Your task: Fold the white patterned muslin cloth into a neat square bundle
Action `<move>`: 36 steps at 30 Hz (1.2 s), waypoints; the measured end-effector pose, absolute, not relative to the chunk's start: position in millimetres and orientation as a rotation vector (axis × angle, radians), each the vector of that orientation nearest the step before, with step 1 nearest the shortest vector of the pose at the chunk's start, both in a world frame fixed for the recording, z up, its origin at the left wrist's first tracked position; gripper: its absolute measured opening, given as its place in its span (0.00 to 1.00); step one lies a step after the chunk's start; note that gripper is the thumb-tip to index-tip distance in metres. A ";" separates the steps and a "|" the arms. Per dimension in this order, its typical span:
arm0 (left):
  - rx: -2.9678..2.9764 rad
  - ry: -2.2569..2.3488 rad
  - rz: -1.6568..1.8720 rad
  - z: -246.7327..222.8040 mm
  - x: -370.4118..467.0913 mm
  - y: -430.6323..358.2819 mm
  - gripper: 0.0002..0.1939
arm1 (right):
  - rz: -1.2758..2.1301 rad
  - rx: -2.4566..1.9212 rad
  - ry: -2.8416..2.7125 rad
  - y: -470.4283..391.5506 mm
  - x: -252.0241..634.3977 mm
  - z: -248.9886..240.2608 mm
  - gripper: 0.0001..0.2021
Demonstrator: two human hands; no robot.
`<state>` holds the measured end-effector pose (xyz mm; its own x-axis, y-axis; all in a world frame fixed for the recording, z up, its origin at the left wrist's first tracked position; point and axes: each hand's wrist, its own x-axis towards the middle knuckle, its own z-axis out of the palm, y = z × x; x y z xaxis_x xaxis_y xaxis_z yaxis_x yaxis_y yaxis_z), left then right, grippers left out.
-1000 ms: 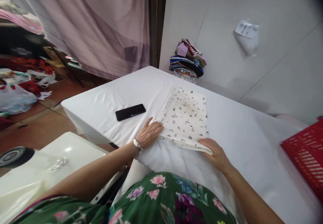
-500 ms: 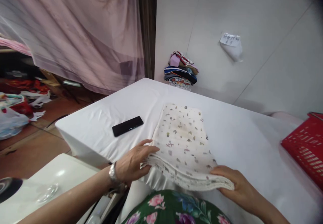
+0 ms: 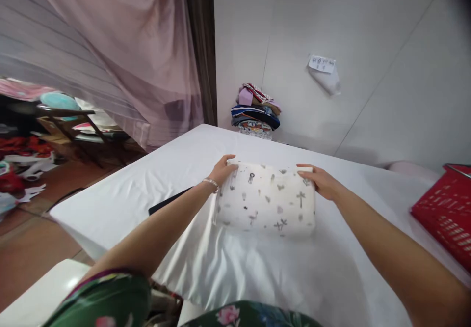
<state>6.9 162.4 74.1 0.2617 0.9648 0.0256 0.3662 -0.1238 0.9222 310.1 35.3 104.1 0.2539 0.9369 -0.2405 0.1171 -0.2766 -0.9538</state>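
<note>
A white cloth (image 3: 267, 199) printed with palm trees and small figures lies folded in a compact rectangle on the white-covered table (image 3: 176, 165). My left hand (image 3: 222, 170) grips its far left corner, thumb on top, with a bracelet at the wrist. At the far right corner my right hand (image 3: 318, 179) pinches the edge between thumb and fingers. Partly hidden behind my left forearm is a black phone (image 3: 167, 202).
Folded clothes (image 3: 255, 111) are stacked by the wall beyond the far edge. A red basket (image 3: 445, 209) stands at the right. Pink curtains (image 3: 147, 47) hang at the left, and a white surface (image 3: 47, 287) is at the lower left.
The near part of the cloth has been folded away from me, making it shorter. Both hands have moved from its near edge to its far corners. The view has shifted slightly.
</note>
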 end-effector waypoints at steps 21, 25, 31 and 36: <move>1.527 1.515 0.670 21.1 27.7 213.7 0.22 | 0.364 -2.296 -1.356 90.0 305.6 3.4 0.31; 1.410 1.440 0.626 28.9 3.8 197.5 0.21 | 0.535 -2.319 -1.241 65.9 307.8 7.1 0.37; 1.543 1.512 0.597 15.3 -23.5 137.1 0.31 | 0.672 -2.216 -1.163 13.0 301.9 -3.5 0.41; 1.614 1.565 0.534 18.3 -19.8 113.3 0.32 | 0.702 -2.160 -1.168 -5.9 287.9 -9.1 0.40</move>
<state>-19.8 113.3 18.3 0.1423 0.9629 -0.2295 0.6216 0.0935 0.7778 287.9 -5.9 -9.1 0.4782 0.8612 -0.1724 0.5564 -0.4489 -0.6992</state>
